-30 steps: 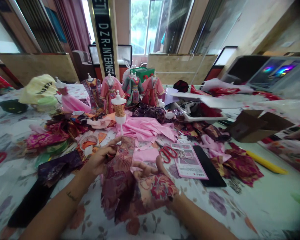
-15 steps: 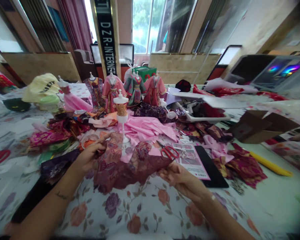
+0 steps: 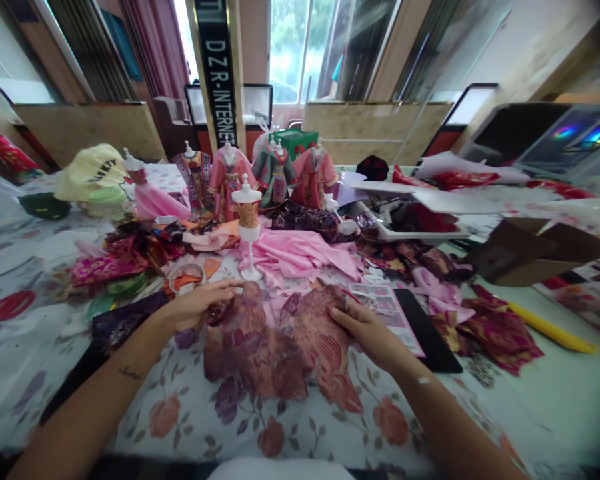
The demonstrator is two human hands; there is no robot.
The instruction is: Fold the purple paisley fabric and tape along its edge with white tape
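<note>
Floral tablecloth (image 3: 200, 427) covers most of the counter (image 3: 485, 427); lots of clutter. Mini dress form (image 3: 248, 217) w/ gold top stands upright left of ctr, just beyond the work; pink cloth (image 3: 310, 252) is heaped behind & to its right. Robed forms (image 3: 227, 180) line up across upper mid. White ring (image 3: 186, 275) sits mid-left; leaflet (image 3: 395, 320) overlaps black board (image 3: 433, 337) mid-right, partly hidden by R hand (image 3: 363, 327). Cardboard box (image 3: 525, 250) & yellow item (image 3: 553, 327) are far right.

Brocade pc (image 3: 275, 353), reddish-brown, is lower ctr, btwn the hands; can't tell if it's flat on the cloth or just above.

Forearms (image 3: 110, 390) angle in from both lower corners. L hand (image 3: 200, 303): back up, fingers straight along pc's upper-left edge; can't tell if thumb's pinching. R hand pinches upper-right edge, thumb on top, fingers mostly hidden.
</note>
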